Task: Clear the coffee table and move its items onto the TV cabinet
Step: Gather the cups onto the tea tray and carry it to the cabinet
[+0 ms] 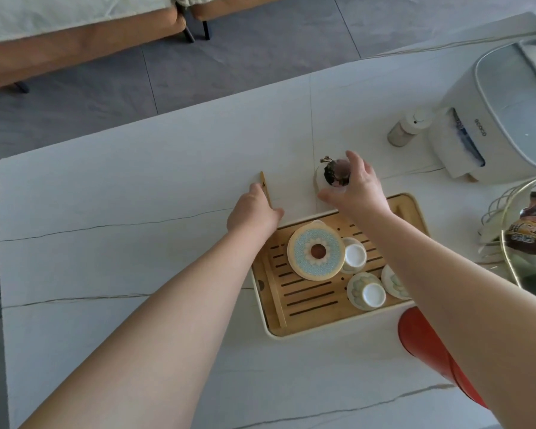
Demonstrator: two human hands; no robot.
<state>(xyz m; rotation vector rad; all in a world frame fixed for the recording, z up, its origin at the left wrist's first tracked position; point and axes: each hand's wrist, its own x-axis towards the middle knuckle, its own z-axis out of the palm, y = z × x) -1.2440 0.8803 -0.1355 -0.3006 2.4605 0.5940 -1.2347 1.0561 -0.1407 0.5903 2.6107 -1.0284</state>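
Left hand (254, 212) pinches a thin bamboo stick (265, 188) lying on the white tabletop (136, 196), just off the tea tray's (307, 305) far-left corner. Right hand (358, 188), fingers spread and curved, reaches over a small glass vase (334, 176) of dark flowers beyond the tray's far edge; contact cannot be told

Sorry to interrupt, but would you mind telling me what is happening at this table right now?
A person is clearing the white coffee table. Their left hand grips a thin wooden stick lying on the tabletop, while the right hand closes around a small vase of dried flowers just beyond the bamboo tea tray. The tray, with its cups and patterned lid, is still on the table, as is the tissue box.
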